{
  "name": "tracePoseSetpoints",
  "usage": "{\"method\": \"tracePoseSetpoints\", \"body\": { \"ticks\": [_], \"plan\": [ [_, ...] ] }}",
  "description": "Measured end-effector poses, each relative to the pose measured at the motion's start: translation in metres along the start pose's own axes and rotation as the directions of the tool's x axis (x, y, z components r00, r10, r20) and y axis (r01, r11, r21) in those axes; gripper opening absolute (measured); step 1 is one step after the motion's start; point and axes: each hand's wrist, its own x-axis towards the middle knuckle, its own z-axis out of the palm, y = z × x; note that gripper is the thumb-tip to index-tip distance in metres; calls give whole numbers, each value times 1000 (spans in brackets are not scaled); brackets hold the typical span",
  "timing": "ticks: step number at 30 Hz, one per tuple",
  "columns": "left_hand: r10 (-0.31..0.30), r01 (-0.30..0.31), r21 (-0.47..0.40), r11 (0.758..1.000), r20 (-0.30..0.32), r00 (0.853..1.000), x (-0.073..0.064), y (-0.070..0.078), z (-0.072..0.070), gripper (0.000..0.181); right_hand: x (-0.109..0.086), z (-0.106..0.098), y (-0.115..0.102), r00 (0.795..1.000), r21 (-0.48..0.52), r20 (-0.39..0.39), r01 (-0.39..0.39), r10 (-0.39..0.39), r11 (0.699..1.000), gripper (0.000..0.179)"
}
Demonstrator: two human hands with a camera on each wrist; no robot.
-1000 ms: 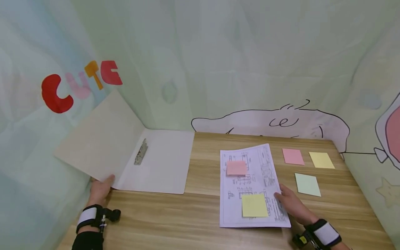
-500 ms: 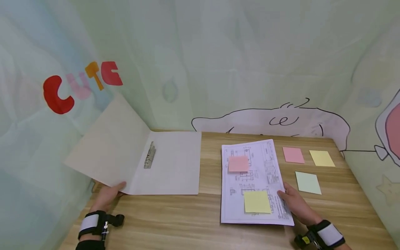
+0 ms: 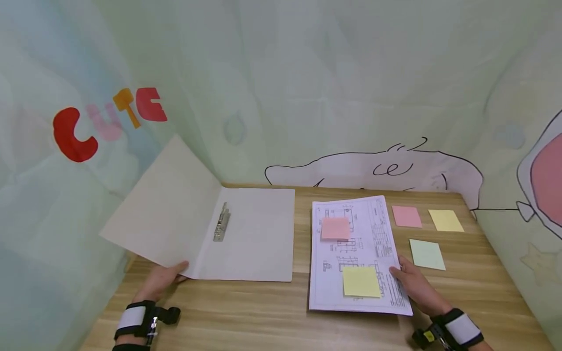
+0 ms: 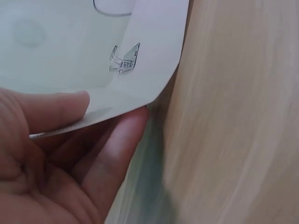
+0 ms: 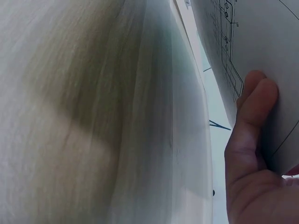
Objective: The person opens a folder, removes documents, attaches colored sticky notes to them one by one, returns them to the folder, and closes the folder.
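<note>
A white folder (image 3: 259, 234) lies spread on the table at the left, its cover (image 3: 162, 209) raised and leaning left. Along its spine sits a metal clip mechanism (image 3: 222, 222). My left hand (image 3: 162, 280) pinches the cover's near edge close to the spine; in the left wrist view the thumb (image 4: 60, 109) lies on the inner face with fingers beneath. My right hand (image 3: 419, 287) grips the right edge of a stack of printed drawings (image 3: 364, 243), thumb on top, fingers (image 5: 254, 102) underneath. A pink sticky note (image 3: 335, 228) and a yellow sticky note (image 3: 361, 282) sit on the top sheet.
Pink (image 3: 407, 216), yellow (image 3: 446, 220) and pale green sticky notes (image 3: 427, 254) lie on the wooden table (image 3: 246, 312) right of the papers. A printed cloth backdrop (image 3: 285, 97) stands behind and at both sides.
My left hand has shifted the folder rightward and slightly nearer, toward the papers, its cover still raised. The right hand keeps hold of the papers, which have moved only slightly.
</note>
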Motion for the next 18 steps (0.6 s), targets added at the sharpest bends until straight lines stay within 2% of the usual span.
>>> {"method": "tracePoseSetpoints", "body": {
  "ticks": [3, 9, 15, 18],
  "plan": [
    [6, -6, -6, 1000, 27, 1000, -1, 2, 9, 56, -2, 1, 1, 1000, 10, -7, -5, 6, 1000, 48],
    [58, -51, -67, 996, 99, 993, -8, 12, 32, 51, -1, -1, 3, 1000, 29, -13, 2, -2, 1000, 47],
    [111, -100, -105, 989, 111, 988, -10, 21, 52, 42, 4, -2, 4, 1000, 12, -28, -11, 11, 1000, 48],
    [128, -116, -97, 988, 123, 984, -10, 27, 60, 41, 6, -3, 4, 999, -8, -45, -19, 19, 1000, 47]
  ]
}}
